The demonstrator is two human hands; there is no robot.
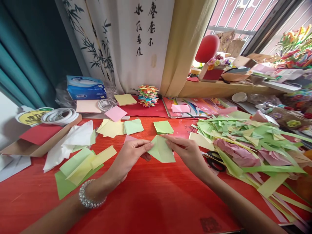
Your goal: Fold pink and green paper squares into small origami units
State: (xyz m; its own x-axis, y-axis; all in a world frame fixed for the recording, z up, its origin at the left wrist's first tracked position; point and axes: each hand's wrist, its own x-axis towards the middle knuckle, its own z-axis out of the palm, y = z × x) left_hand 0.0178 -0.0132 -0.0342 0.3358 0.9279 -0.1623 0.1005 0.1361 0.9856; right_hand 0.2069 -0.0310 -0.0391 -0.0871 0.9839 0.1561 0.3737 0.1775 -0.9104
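Note:
A light green square of paper point(161, 152) with a crease across it is held up above the red table. Its left corner is pinched between the thumb and fingers of my left hand point(133, 154), which has a beaded bracelet point(91, 195) at the wrist. My right hand point(186, 149) grips the upper right edge of the same sheet, its fingertips partly behind the paper. Just beyond lies a stack of bright green paper squares point(163, 127). Pale green squares point(133, 126) and yellow squares point(110, 128) sit to its left.
Black-handled scissors point(215, 161) lie beside a large heap of green paper scraps point(236, 130) on the right. Loose paper strips point(83, 165) and a white tissue point(69, 143) are at left. A colourful folded-paper ornament point(148, 96) and a blue tissue pack point(85, 87) stand at the back.

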